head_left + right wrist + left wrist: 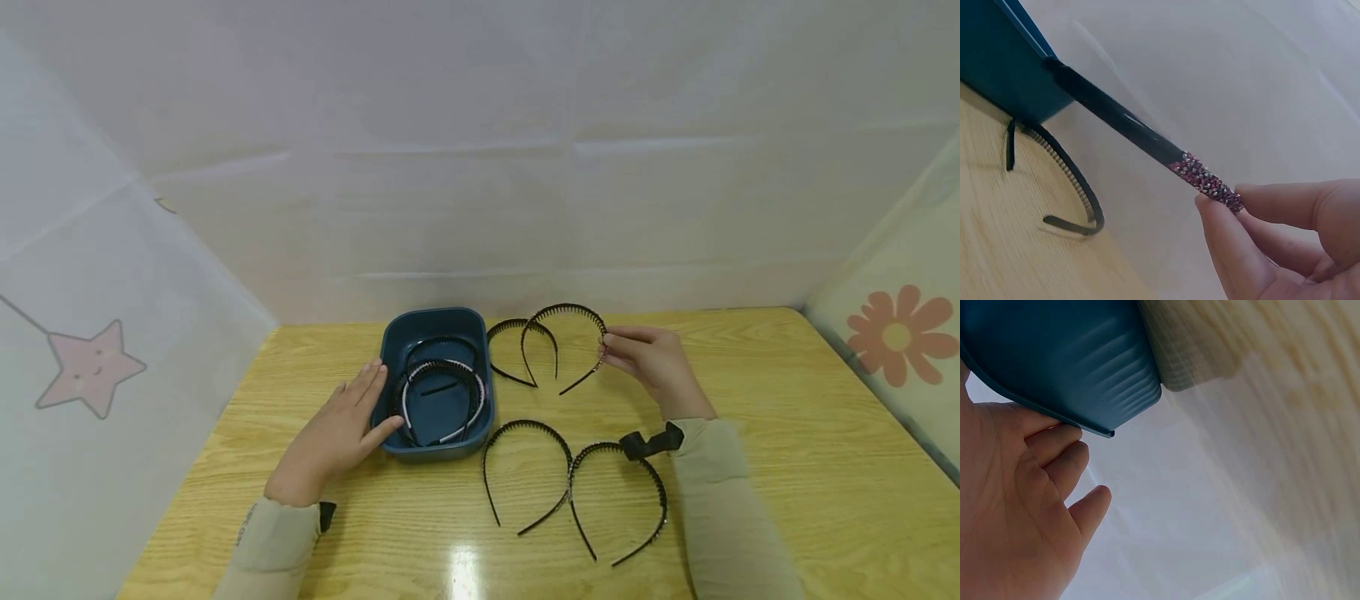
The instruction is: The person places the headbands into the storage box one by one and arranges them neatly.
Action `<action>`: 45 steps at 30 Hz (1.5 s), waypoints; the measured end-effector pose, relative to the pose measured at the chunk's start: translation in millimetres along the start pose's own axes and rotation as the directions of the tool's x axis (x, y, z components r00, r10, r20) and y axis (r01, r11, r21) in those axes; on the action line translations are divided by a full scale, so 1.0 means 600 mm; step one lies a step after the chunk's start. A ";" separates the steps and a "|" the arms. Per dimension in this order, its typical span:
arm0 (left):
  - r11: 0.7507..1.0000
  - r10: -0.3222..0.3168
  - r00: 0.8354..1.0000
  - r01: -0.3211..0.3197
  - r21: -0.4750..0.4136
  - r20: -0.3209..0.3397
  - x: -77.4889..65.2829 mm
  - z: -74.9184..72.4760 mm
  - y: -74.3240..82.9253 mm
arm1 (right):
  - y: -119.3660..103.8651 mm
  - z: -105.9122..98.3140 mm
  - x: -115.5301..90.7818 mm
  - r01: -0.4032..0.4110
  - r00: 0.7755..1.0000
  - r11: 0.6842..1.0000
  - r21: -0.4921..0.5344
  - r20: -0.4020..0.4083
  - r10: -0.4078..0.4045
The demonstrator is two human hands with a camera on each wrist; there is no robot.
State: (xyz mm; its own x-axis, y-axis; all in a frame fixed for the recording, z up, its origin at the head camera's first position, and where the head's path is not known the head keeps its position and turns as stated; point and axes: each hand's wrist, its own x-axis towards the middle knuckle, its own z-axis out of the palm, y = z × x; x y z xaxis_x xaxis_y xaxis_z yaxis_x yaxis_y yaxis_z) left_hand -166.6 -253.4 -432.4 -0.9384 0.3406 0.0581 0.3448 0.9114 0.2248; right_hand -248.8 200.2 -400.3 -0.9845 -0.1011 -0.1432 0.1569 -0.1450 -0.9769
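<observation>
"Inside the blue, rounded-rectangular plastic bin [442, 454]?"
"Thin black headbands [444, 337], overlapping a slim white-and-pink headband [406, 404]."
"And the left hand [341, 433]?"
"Straight-fingered, touching the bin's left rim, holding nothing."
"The right hand [648, 358]?"
"Right of the bin, pinching a black, toothed, curved headband [566, 306] between thumb and fingertips."
"Its look?"
"Smooth outside, crusted with pink-and-silver beads [1204, 178] at the grip."

Four headbands [528, 423] outside one bin [442, 454]
One headband [564, 306] is held, three are on the one table [787, 400]; inside the bin at least three more overlap, the exact number unclear. One left hand [337, 433], one right hand [654, 364]; one star [93, 371], one flower [896, 337].
</observation>
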 end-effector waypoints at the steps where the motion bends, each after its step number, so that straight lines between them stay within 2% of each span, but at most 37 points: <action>1: 1.000 0.001 1.000 -0.001 0.000 -0.001 0.000 0.000 0.000 | 0.000 0.005 0.000 0.004 1.000 1.000 0.006 0.001 -0.004; 11: 1.000 0.000 1.000 0.000 -0.001 0.002 -0.002 0.000 -0.001 | 0.004 0.052 -0.004 0.040 0.998 0.994 0.098 0.051 -0.045; 16: 1.000 0.006 1.000 -0.006 -0.008 -0.003 -0.001 0.001 0.000 | 0.010 0.077 -0.008 0.057 0.996 0.987 0.153 0.058 -0.067; 31: 1.000 0.002 1.000 -0.002 -0.008 0.003 -0.003 0.002 0.000 | 0.034 0.160 -0.007 0.104 0.991 0.968 0.230 0.058 -0.120; 45: 1.000 0.014 1.000 -0.014 -0.002 -0.012 -0.002 0.000 0.000 | 0.048 0.234 0.010 0.095 0.995 0.975 0.198 0.021 -0.102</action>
State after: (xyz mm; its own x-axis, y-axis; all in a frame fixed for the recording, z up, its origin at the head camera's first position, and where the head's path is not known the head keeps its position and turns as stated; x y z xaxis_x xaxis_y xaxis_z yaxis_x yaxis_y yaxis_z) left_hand -165.8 -253.9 -432.8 -0.9338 0.3503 0.0725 0.3575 0.9063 0.2255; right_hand -239.4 57.2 -407.3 -0.9935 -0.1067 -0.0397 0.0746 -0.3462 -0.9352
